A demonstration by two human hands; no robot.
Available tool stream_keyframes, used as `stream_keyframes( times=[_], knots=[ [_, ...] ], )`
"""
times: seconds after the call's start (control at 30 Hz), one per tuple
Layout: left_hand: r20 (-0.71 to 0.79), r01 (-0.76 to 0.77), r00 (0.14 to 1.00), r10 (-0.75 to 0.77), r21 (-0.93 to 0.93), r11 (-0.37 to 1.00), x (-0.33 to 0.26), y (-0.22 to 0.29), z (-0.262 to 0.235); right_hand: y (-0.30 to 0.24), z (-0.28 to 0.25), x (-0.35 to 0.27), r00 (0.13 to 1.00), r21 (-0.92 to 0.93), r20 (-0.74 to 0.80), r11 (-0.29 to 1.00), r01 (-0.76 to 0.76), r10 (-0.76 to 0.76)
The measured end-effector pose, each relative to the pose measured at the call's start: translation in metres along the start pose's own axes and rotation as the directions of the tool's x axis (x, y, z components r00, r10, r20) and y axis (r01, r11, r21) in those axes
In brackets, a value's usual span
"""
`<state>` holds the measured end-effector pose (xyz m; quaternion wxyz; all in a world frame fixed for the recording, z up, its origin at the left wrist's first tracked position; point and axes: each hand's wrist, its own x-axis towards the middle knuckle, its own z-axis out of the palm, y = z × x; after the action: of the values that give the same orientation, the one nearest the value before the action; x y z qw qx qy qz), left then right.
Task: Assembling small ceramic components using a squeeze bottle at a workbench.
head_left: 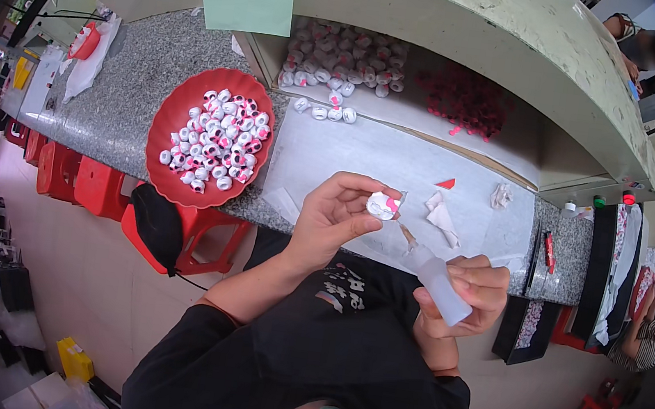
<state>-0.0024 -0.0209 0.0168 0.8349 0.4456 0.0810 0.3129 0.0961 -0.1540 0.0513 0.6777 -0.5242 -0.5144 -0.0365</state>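
From the head view, the left hand (332,215) pinches a small white bead-like piece (382,205) with a pink bow between thumb and fingertips, fingers closed on it, held up in front of the chest above the edge of the counter (128,87). The right hand (471,294) is wrapped around a small translucent squeeze bottle (440,281), its thin nozzle angled up and to the left so the tip sits just beside the piece, perhaps touching it.

The piece looks light, hard and smooth, so likely slippery; a pinch across its sides, away from the bow and the nozzle tip, seems the safest hold. The bottle looks soft-walled and should give under a light squeeze.

Up and left of the pinch, a red plate (169,121) holds a heap of similar white and pink pieces. Straight above it, an open shelf recess (436,132) holds another pile of white pieces (344,62) and, to their right, a scatter of small red bits (467,100). Scraps of white paper (442,215) lie on the counter just right of the pinch.
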Motion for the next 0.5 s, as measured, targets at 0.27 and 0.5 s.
stream_keyframes(
  times=[0.27, 0.5],
  knots=[
    [0.061, 0.016, 0.998, -0.015, -0.016, 1.000, 0.0006, -0.0011, -0.0027, 0.0009, 0.0023, 0.0001, 1.000, -0.006, 0.001, 1.000, 0.012, -0.012],
    [0.036, 0.018, 0.999, -0.019, 0.017, 1.000, 0.0005, 0.0015, 0.0002, 0.0016, 0.0032, 0.0004, 1.000, 0.004, 0.019, 1.000, 0.010, -0.010]
  ],
)
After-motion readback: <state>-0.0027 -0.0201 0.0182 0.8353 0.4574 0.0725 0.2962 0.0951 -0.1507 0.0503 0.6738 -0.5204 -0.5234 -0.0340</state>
